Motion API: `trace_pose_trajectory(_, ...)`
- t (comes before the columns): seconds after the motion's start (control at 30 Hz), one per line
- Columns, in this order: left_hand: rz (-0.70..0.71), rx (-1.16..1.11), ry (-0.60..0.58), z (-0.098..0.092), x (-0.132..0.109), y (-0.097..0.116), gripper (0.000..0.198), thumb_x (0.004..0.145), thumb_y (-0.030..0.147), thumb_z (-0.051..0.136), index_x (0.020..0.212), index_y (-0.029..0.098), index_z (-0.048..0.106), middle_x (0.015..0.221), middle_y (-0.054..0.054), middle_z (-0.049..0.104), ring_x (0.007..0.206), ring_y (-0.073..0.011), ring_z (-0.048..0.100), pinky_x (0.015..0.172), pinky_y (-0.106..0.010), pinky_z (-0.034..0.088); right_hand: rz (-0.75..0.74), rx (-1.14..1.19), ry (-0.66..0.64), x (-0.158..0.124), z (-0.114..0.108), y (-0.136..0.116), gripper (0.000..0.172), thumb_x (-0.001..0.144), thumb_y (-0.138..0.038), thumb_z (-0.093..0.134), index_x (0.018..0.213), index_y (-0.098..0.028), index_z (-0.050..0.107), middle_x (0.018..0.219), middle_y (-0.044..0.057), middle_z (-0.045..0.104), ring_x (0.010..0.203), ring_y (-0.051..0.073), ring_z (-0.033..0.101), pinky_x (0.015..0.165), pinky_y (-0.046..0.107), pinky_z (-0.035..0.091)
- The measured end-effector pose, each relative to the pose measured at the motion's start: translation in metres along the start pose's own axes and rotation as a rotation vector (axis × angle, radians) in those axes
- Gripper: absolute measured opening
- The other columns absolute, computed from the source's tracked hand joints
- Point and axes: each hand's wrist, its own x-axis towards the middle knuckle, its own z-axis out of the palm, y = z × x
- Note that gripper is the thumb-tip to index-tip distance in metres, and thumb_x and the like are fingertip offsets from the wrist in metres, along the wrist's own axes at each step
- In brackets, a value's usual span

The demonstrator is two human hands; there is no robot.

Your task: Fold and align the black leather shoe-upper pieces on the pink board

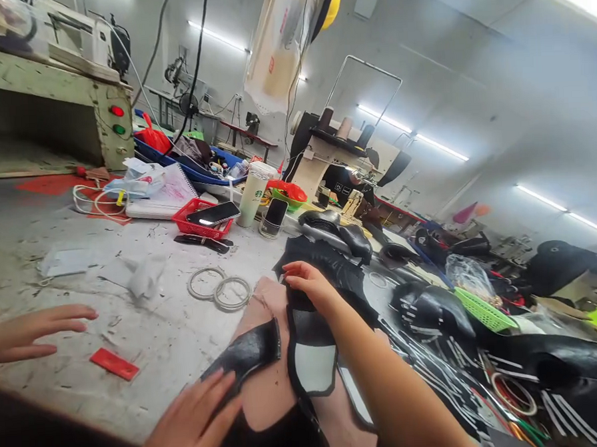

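My left hand (191, 422) lies palm down with fingers apart over the black leather pieces (255, 349) at the bottom centre. Reaching in from the right, my right hand (306, 283) has its fingers bent together at the top of a black-edged piece with a white patch (313, 366). A tiny pale thing shows at those fingertips, too small to name. Pinkish-tan material (270, 392) lies under the black pieces. Two rolls of narrow tape (232, 294) rest on the table left of my right hand.
Another person's hand (38, 332) reaches in at left, near a red strip (114, 364). Behind stand a red basket (181, 223) with a phone, a tumbler (252, 196) and a sewing machine (315, 156). Black pieces and white strips (426, 370) crowd the right.
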Motion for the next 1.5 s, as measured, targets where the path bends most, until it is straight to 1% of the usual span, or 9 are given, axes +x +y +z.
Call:
trace_pose_trajectory(0.13, -0.439, 0.06, -0.429, -0.003, 0.087, -0.028, 0.039, 0.087, 0.034, 0.044, 0.12, 0.017, 0.055, 0.13, -0.013, 0.052, 0.12, -0.0295, 0.047, 0.098, -0.043, 0.039, -0.041, -0.044, -0.063, -0.002, 0.004, -0.005, 0.023, 0.057, -0.021, 0.067, 0.08, -0.018, 0.062, 0.069, -0.002, 0.06, 0.07, 0.012, 0.055, 0.075, 0.03, 0.041)
trace_pose_trajectory(0.23, -0.536, 0.056, -0.58, 0.013, 0.138, -0.055, 0.027, 0.088, 0.022, 0.044, 0.109, 0.012, 0.058, 0.107, -0.014, 0.063, 0.101, -0.0268, 0.058, 0.088, -0.044, 0.045, -0.091, -0.066, -0.095, 0.0, 0.019, -0.013, 0.022, 0.06, -0.02, 0.064, 0.082, -0.018, 0.061, 0.069, -0.003, 0.058, 0.066, 0.012, 0.053, 0.069, 0.028, 0.041)
trace_pose_trajectory(0.37, -0.557, -0.03, -0.676, 0.038, 0.155, -0.077, 0.022, 0.084, 0.034, 0.057, 0.091, 0.013, 0.06, 0.088, -0.004, 0.063, 0.082, -0.0165, 0.06, 0.078, -0.037, 0.049, -0.156, -0.121, -0.078, -0.002, 0.034, -0.016, 0.019, 0.059, -0.02, 0.063, 0.078, -0.018, 0.06, 0.061, -0.006, 0.049, 0.058, 0.011, 0.046, 0.06, 0.026, 0.038)
trace_pose_trajectory(0.53, -0.586, -0.048, -0.443, 0.044, 0.16, -0.081, 0.027, 0.087, 0.03, 0.052, 0.108, 0.013, 0.052, 0.113, -0.009, 0.054, 0.107, -0.022, 0.05, 0.091, -0.042, 0.042, -0.245, -0.157, 0.02, -0.006, 0.039, -0.01, 0.019, 0.058, -0.019, 0.06, 0.077, -0.02, 0.061, 0.062, -0.006, 0.043, 0.061, 0.012, 0.045, 0.062, 0.027, 0.038)
trace_pose_trajectory(0.73, -0.561, -0.225, -0.481, 0.035, 0.18, -0.084, 0.021, 0.092, 0.029, 0.044, 0.099, 0.013, 0.056, 0.085, -0.003, 0.061, 0.078, -0.0153, 0.059, 0.076, -0.035, 0.047, -0.332, -0.054, 0.102, -0.01, 0.034, -0.019, 0.02, 0.064, -0.031, 0.058, 0.081, -0.02, 0.058, 0.069, -0.004, 0.043, 0.064, 0.012, 0.046, 0.063, 0.028, 0.042)
trace_pose_trajectory(0.97, -0.534, -0.354, -0.398, 0.023, 0.17, -0.05, 0.04, 0.088, 0.029, 0.033, 0.122, 0.013, 0.049, 0.107, -0.016, 0.061, 0.106, -0.032, 0.053, 0.094, -0.05, 0.032, -0.403, 0.174, 0.206, -0.029, 0.028, -0.047, 0.022, 0.069, -0.032, 0.063, 0.085, -0.021, 0.055, 0.067, -0.006, 0.04, 0.06, 0.01, 0.053, 0.07, 0.032, 0.052)
trace_pose_trajectory(1.13, -0.726, -0.715, -0.296, 0.015, 0.154, -0.032, 0.062, 0.08, 0.033, 0.04, 0.137, 0.013, 0.026, 0.103, -0.016, 0.064, 0.072, -0.0237, 0.062, 0.079, -0.045, 0.045, -0.498, 0.164, 0.154, -0.06, 0.028, -0.069, 0.012, 0.071, -0.026, 0.064, 0.081, -0.022, 0.059, 0.066, -0.006, 0.044, 0.055, 0.009, 0.052, 0.058, 0.026, 0.053)
trace_pose_trajectory(1.27, -0.866, -1.11, -0.08, -0.005, 0.146, -0.018, 0.063, 0.07, 0.041, 0.041, 0.128, 0.016, 0.038, 0.13, -0.014, 0.049, 0.091, -0.02, 0.062, 0.077, -0.033, 0.05, -0.523, 0.067, 0.079, -0.089, 0.024, -0.061, 0.005, 0.077, -0.023, 0.061, 0.082, -0.023, 0.061, 0.068, -0.004, 0.046, 0.053, 0.009, 0.051, 0.051, 0.022, 0.049)
trace_pose_trajectory(1.5, -1.148, -1.247, 0.255, -0.021, 0.14, 0.001, 0.044, 0.064, 0.05, 0.052, 0.082, 0.012, 0.062, 0.114, -0.018, 0.056, 0.106, -0.0294, 0.053, 0.086, -0.039, 0.044, -0.585, -0.088, 0.091, -0.136, 0.038, -0.034, 0.006, 0.084, -0.025, 0.056, 0.082, -0.022, 0.062, 0.068, -0.001, 0.047, 0.059, 0.012, 0.048, 0.05, 0.022, 0.039)
